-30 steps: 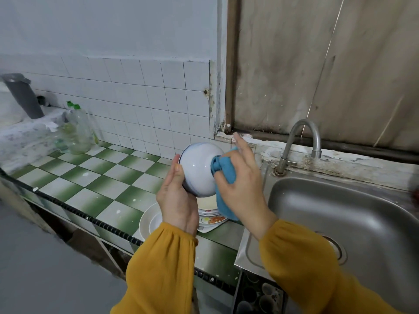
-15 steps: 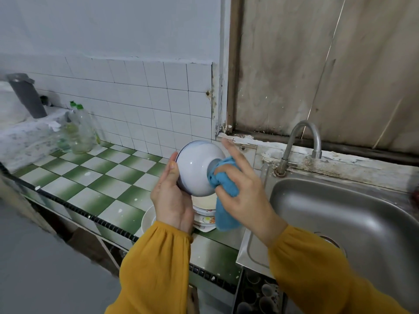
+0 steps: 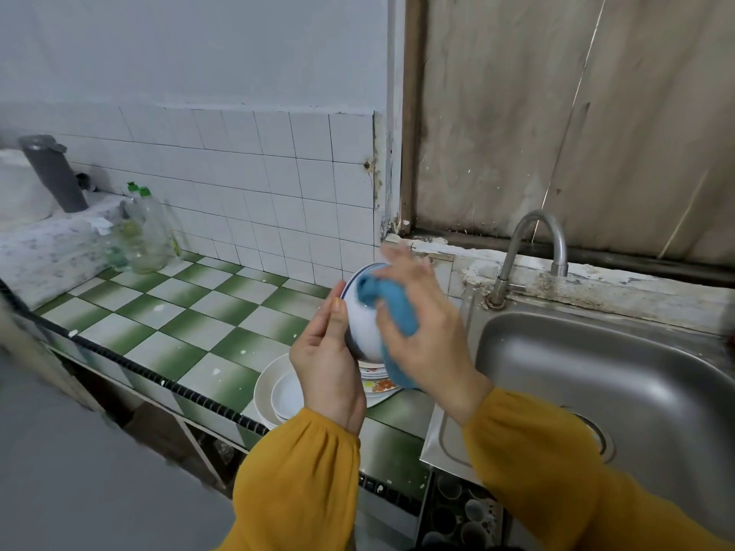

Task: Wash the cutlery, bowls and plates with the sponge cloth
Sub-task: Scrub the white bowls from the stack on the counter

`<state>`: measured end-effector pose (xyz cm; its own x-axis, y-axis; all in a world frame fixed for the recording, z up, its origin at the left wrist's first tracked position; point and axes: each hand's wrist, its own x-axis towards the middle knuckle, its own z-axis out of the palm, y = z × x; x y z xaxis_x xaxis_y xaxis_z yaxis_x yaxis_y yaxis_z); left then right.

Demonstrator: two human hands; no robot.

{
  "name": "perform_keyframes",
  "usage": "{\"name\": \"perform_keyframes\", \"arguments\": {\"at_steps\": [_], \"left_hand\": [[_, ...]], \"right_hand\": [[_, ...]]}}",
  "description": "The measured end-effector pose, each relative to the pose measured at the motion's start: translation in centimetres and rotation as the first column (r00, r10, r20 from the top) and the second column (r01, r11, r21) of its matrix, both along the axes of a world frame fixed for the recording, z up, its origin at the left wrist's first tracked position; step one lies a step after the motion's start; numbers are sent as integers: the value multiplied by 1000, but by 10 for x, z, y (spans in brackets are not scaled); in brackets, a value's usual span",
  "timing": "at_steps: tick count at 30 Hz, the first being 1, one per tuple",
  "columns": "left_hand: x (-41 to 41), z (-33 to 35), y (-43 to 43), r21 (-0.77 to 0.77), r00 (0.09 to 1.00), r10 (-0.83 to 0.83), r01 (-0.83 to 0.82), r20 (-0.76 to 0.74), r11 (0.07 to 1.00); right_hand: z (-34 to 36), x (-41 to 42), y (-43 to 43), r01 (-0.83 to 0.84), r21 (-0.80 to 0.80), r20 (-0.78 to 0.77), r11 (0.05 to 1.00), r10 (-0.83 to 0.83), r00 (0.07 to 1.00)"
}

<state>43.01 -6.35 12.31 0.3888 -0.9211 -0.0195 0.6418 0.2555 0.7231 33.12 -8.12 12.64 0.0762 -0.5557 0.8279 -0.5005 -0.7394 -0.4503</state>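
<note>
Right hand (image 3: 427,344) and sponge cloth (image 3: 397,308) have swept up from the bowl's right side onto its far rim.

Head view: the left hand (image 3: 328,367) grips the bowl (image 3: 364,332) from the left, fingers curled behind it and thumb on the near face. It is held above the stacked plates (image 3: 266,391) on the tabletop (image 3: 191,324), left of the sink (image 3: 596,351). The bowl lies just left of the right fingers, which clamp the cloth to it, so the next wipe probably runs back down towards the near side.

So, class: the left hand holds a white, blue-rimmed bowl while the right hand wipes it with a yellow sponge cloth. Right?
No: the head view shows a blue sponge cloth, not yellow. The left hand does hold the white, blue-rimmed bowl and the right hand wipes it.
</note>
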Motion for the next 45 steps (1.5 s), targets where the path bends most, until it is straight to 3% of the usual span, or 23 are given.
{"name": "perform_keyframes", "arguments": {"at_steps": [2,4,5,8,10,12,14,16,18,20,23,24,25,27,29,31,33,35,38,41,43,45], "left_hand": [[-3,1,4,-37,997,21,-18,74,999],[-5,4,6,-77,990,39,-29,132,997],[-6,5,6,-87,989,47,-35,143,996],[-6,10,4,-56,994,27,-21,108,998],[-3,9,-3,30,998,-59,58,7,998],[3,7,-10,91,964,-222,236,-144,967],[7,1,-14,108,917,-334,363,-219,926],[5,-5,-14,108,906,-330,368,-265,924],[2,-7,-12,61,896,-338,369,-288,927],[1,-9,-10,38,912,-336,354,-237,935],[1,-11,-8,13,961,-264,266,-77,964],[0,-9,-6,7,975,-223,223,-8,975],[-1,-8,-2,-4,981,-183,184,68,983],[-4,-7,4,-59,971,-117,132,210,990],[-10,-7,9,-89,963,-73,100,261,991],[-16,-4,9,-68,968,-62,80,243,994],[-19,-3,6,-12,979,-93,97,180,995],[-18,-2,4,41,986,-137,133,91,990],[-13,-1,1,90,971,-217,226,-98,970],[-10,-6,-1,66,912,-303,332,-277,941],[-10,-11,0,30,878,-352,382,-325,924],[-10,-16,-1,1,867,-373,396,-330,918]], "right_hand": [[14,-9,-13,11,242,365,970,-102,926],[22,-15,-25,22,375,438,927,-198,877],[21,-14,-26,31,352,433,935,-192,881],[12,3,-6,53,109,310,993,-84,947],[-3,11,1,101,-176,22,979,-99,995],[-20,10,-6,110,-412,-203,905,-208,957],[-38,2,-17,127,-497,-205,858,-258,944],[-49,-8,-24,160,-491,-111,857,-243,963],[-52,-11,-26,171,-387,24,906,-176,984],[-47,-9,-21,99,-173,285,980,-46,957],[-27,-9,-18,-187,219,728,958,-33,685],[-19,-13,-21,-262,322,777,910,-96,622],[-10,-17,-24,-288,419,764,861,-164,624],[5,-23,-27,-237,518,657,822,-204,726],[13,-20,-21,-107,469,517,876,-175,838],[14,-13,-13,107,371,285,923,-223,932],[9,-4,-4,255,122,87,959,-266,960],[-6,1,-3,270,-131,-18,954,-274,961],[-37,0,-11,224,-347,-44,911,-255,966],[-61,-6,-19,214,-441,-52,871,-263,963],[-67,-7,-19,244,-409,31,880,-253,967],[-65,-4,-15,213,-271,233,939,-151,961]]}}
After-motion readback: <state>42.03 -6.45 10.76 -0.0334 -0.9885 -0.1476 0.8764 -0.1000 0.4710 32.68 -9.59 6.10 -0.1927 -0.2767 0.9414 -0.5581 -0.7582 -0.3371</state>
